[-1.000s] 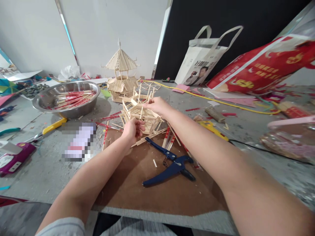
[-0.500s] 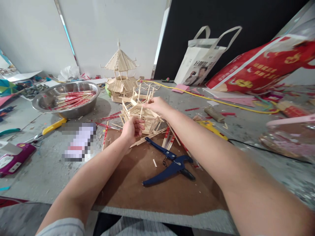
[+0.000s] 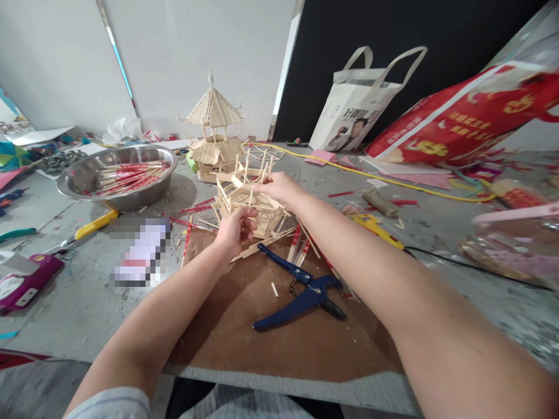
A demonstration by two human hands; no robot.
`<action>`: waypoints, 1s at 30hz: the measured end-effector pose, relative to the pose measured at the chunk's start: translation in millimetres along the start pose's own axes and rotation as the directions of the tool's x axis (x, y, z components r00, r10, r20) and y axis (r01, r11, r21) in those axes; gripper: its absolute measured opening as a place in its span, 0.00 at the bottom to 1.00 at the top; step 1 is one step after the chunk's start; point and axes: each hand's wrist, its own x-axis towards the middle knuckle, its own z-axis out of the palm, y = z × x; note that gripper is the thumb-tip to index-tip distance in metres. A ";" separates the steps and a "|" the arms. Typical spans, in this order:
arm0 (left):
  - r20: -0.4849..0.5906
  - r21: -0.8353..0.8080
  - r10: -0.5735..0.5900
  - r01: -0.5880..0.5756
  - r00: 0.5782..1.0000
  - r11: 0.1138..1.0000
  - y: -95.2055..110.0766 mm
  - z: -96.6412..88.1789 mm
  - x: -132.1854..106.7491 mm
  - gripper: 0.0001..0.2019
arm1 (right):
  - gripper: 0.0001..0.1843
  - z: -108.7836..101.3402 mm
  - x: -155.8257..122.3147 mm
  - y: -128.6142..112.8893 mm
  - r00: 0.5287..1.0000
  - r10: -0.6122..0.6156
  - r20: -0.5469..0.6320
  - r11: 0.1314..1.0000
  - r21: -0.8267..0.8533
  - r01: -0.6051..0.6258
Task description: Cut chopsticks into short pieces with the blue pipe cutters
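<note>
A small frame built of thin wooden sticks (image 3: 244, 201) stands at the far edge of a brown board (image 3: 279, 331). My left hand (image 3: 233, 230) curls around the frame's near side, fingers closed on its sticks. My right hand (image 3: 279, 186) reaches over the top and pinches an upright stick near the frame's upper edge. Loose sticks lie under and beside the frame. A blue hand cutter (image 3: 301, 291) lies on the board between my forearms.
A finished stick pagoda (image 3: 213, 134) stands behind the frame. A steel bowl (image 3: 78, 186) of red-wrapped chopsticks sits at left. A yellow knife (image 3: 94, 224), a purple device (image 3: 26, 282), a white tote bag (image 3: 362, 99), a red bag (image 3: 471, 113) and a yellow cord (image 3: 393, 183) surround the work.
Almost nothing moved. My left hand's fingers shifted slightly on the frame's near side; my right hand stays at the top of the frame.
</note>
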 end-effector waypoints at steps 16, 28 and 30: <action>0.007 0.118 0.299 -0.298 0.954 0.947 -4.1 2.6 -3.7 0.11 | 0.11 -45.7 -76.8 -2.7 0.919 -0.324 -0.225 0.926 -0.274 0.260; 0.164 0.447 0.441 -0.465 0.882 0.764 -12.2 13.6 -17.4 0.11 | 0.17 -9.3 -194.4 26.6 0.792 -0.288 0.539 0.650 -0.497 0.575; 0.214 0.523 0.427 -0.473 0.878 0.709 -15.2 14.9 -19.6 0.10 | 0.19 -7.9 -195.2 28.9 0.788 -0.296 0.540 0.623 -0.516 0.588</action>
